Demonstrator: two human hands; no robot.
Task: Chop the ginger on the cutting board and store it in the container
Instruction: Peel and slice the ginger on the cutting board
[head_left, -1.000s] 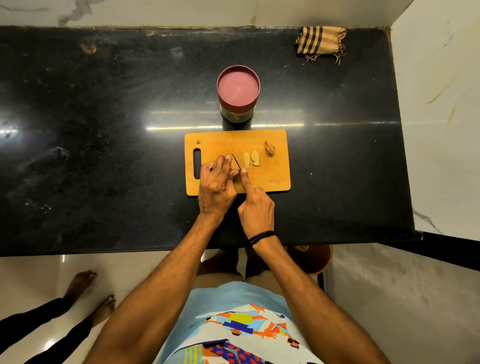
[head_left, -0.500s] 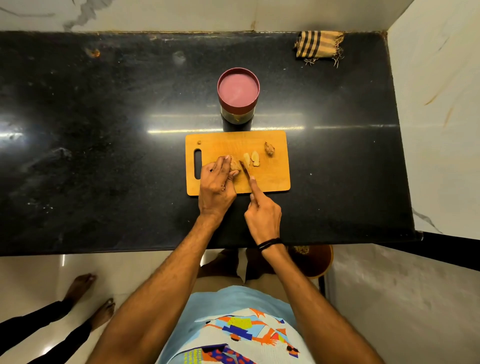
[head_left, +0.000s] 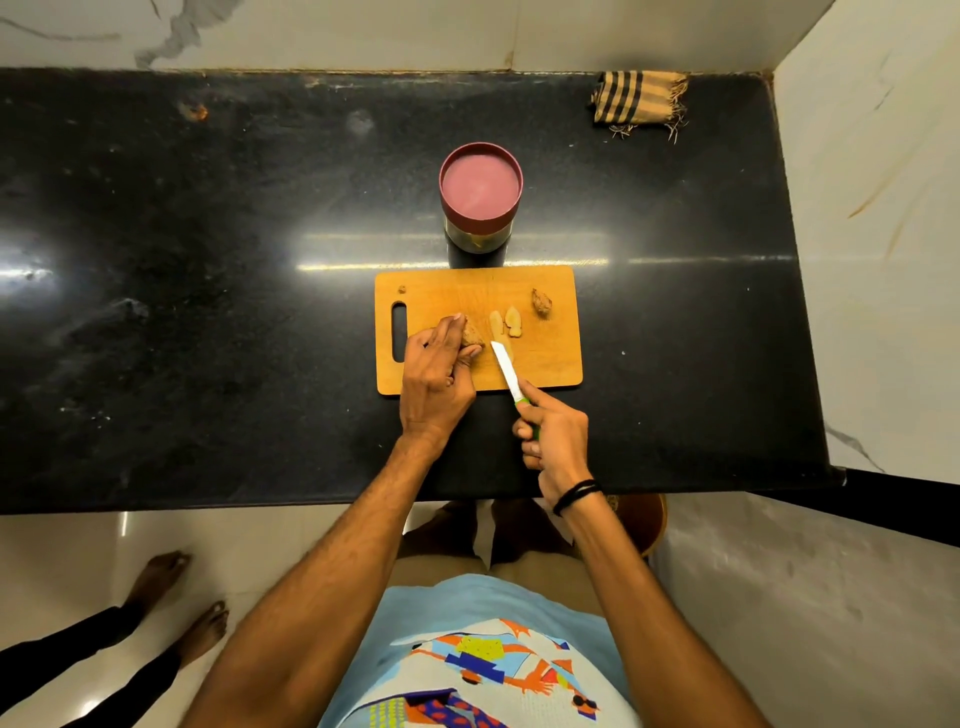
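pinning ginger knob (head_left: 472, 338) left of centre on cutting board (head_left: 548, 364), left grip (head_left: 436, 374) curled over it. right grip (head_left: 553, 441) wrapped round knife (head_left: 505, 371) handle, blade clear of knob. ginger likely light, stiff, fibrous, prone to roll: hold low, fingertips tucked. slices (head_left: 513, 321) right of knob.

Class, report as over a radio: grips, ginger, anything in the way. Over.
Left-hand grip: ginger chunk, on cutting board. Right-hand grip: knife, tip near slices. In the way: container lid on.

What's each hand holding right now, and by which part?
Left hand holds the ginger chunk by its left end on the cutting board; right hand grips the knife by its green handle.
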